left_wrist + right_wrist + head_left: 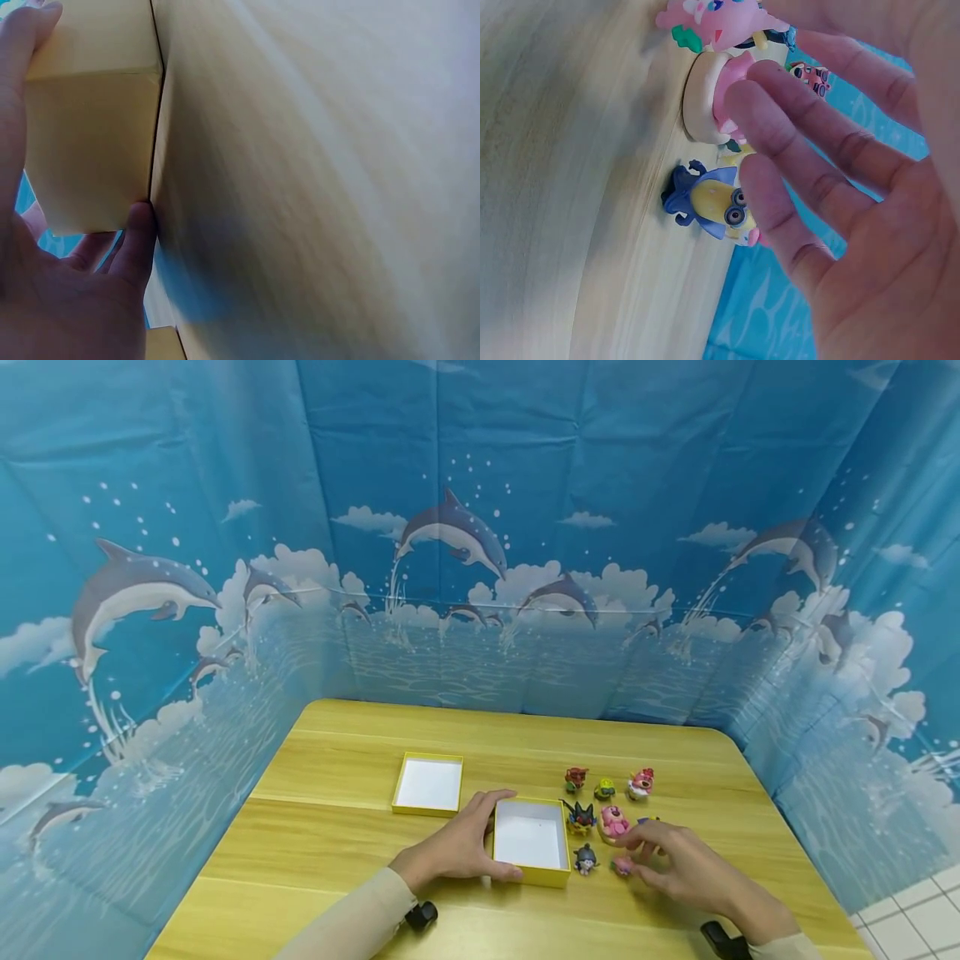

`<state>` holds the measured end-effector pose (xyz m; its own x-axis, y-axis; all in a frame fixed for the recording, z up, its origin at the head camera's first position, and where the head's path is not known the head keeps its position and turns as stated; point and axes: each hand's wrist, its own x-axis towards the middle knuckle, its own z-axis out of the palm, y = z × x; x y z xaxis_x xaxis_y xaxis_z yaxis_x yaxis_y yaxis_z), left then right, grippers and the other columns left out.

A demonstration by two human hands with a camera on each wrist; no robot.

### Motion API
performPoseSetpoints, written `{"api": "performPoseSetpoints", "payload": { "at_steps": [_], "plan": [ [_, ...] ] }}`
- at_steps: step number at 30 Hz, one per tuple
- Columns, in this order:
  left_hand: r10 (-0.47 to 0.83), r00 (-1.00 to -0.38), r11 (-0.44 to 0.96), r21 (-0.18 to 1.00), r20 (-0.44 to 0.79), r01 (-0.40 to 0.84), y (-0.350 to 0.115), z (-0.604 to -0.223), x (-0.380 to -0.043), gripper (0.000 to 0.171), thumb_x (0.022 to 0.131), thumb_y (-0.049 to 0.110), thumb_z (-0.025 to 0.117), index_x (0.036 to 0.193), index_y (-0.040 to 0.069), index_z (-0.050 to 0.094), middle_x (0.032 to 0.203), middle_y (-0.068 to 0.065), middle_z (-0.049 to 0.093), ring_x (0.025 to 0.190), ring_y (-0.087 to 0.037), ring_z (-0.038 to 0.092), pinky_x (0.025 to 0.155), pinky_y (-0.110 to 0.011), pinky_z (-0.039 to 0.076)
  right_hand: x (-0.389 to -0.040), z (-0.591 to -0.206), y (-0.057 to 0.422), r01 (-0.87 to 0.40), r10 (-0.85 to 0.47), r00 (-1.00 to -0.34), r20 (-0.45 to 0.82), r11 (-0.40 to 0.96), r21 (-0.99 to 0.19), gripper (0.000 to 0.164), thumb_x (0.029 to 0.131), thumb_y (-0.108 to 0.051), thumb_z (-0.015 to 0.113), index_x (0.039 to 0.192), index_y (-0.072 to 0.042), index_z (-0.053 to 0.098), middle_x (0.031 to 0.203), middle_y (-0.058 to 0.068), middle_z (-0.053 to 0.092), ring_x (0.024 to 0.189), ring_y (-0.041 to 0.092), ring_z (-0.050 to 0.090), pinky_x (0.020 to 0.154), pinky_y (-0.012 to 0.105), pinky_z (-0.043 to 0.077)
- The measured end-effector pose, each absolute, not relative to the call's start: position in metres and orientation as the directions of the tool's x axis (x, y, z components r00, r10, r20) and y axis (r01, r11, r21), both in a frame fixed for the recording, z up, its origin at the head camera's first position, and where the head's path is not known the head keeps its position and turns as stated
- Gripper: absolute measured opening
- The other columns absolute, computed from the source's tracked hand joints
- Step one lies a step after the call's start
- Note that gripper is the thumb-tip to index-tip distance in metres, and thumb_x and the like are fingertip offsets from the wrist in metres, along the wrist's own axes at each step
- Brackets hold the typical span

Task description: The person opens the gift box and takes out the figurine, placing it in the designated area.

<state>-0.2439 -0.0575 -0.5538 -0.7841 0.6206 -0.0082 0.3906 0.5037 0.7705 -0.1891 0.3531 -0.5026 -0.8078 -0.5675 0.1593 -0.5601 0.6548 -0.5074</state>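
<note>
In the head view my left hand (468, 839) grips a yellow box (546, 877) with a white inside, its thumb at the near side and its fingers round the far left corner. The left wrist view shows the box wall (94, 150) between thumb and fingers. My right hand (678, 864) is over the toy figures at the right, its fingers spread and slightly bent. Its thumb is right at a small pink figure (622, 865). In the right wrist view this pink figure (716, 22) has a green part, and a yellow goggled figure in blue (712, 199) stands beside the fingers.
A shallow yellow lid (427, 783), white inside, lies left of the box. Around the right hand stand a pink bear (613, 821), a dark spiky figure (581, 818) and a grey-capped figure (585, 859). Behind them are red (576, 778), yellow-green (604, 789) and pink-and-white figures (641, 783).
</note>
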Motion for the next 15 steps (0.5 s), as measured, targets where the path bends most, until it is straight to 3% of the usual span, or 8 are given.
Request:
{"api": "performPoseSetpoints", "payload": {
  "at_steps": [6,11,15],
  "plan": [
    [0.621,-0.784,0.514,0.758,-0.007,0.401,-0.0574,-0.5533,-0.2435,0.126,0.092,0.066,0.096,0.187,0.030,0.022,0.177,-0.010,0.044,0.160,-0.035,0.059,0.130,-0.054,0.054,-0.1882,-0.5050,0.3545,-0.635,-0.557,-0.770,0.312,0.627,-0.450,0.029,0.100,-0.014,0.093,0.126,-0.021,0.082,0.116,0.001,0.085,0.094,-0.005,0.069,0.079,0.031,0.066],
    [0.615,-0.788,0.530,0.742,-0.003,0.411,-0.0589,-0.5531,-0.2445,0.128,0.092,0.069,0.095,0.188,0.031,0.019,0.179,-0.010,0.043,0.160,-0.033,0.057,0.129,-0.058,0.054,-0.1891,-0.5053,0.3537,-0.680,-0.532,-0.731,0.428,0.624,-0.385,0.041,0.091,0.000,0.095,0.125,-0.019,0.083,0.114,-0.008,0.082,0.093,-0.006,0.066,0.076,0.031,0.065],
    [0.611,-0.792,0.540,0.733,-0.004,0.413,-0.0598,-0.5524,-0.2456,0.132,0.091,0.069,0.095,0.189,0.032,0.015,0.180,-0.010,0.042,0.161,-0.032,0.056,0.130,-0.060,0.054,-0.1918,-0.5065,0.3510,-0.708,-0.506,-0.689,0.518,0.622,-0.334,0.047,0.085,0.009,0.095,0.121,-0.020,0.083,0.110,-0.013,0.079,0.091,-0.006,0.067,0.079,0.024,0.064]
  ]
}}
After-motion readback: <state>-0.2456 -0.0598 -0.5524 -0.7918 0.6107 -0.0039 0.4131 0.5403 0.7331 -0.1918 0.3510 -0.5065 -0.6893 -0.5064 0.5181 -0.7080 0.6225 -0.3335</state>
